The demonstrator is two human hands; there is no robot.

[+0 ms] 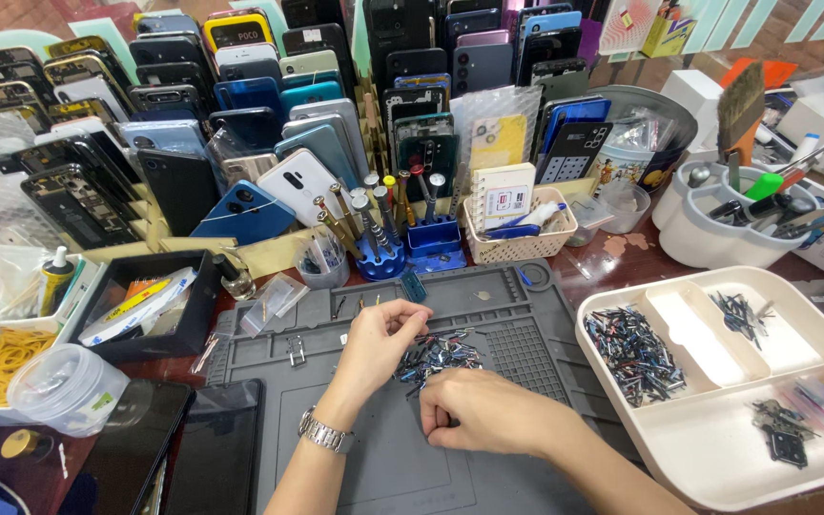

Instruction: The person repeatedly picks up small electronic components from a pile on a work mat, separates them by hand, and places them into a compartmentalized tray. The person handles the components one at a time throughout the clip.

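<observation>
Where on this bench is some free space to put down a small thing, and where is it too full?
Free: the near part of the grey work mat, below both hands, and the middle compartment of the white tray. Crowded: the pile of small parts between the left hand and right hand, and the back edge with the screwdriver stand and rows of phone housings.

small dark parts – loose pile, grey mat
</observation>
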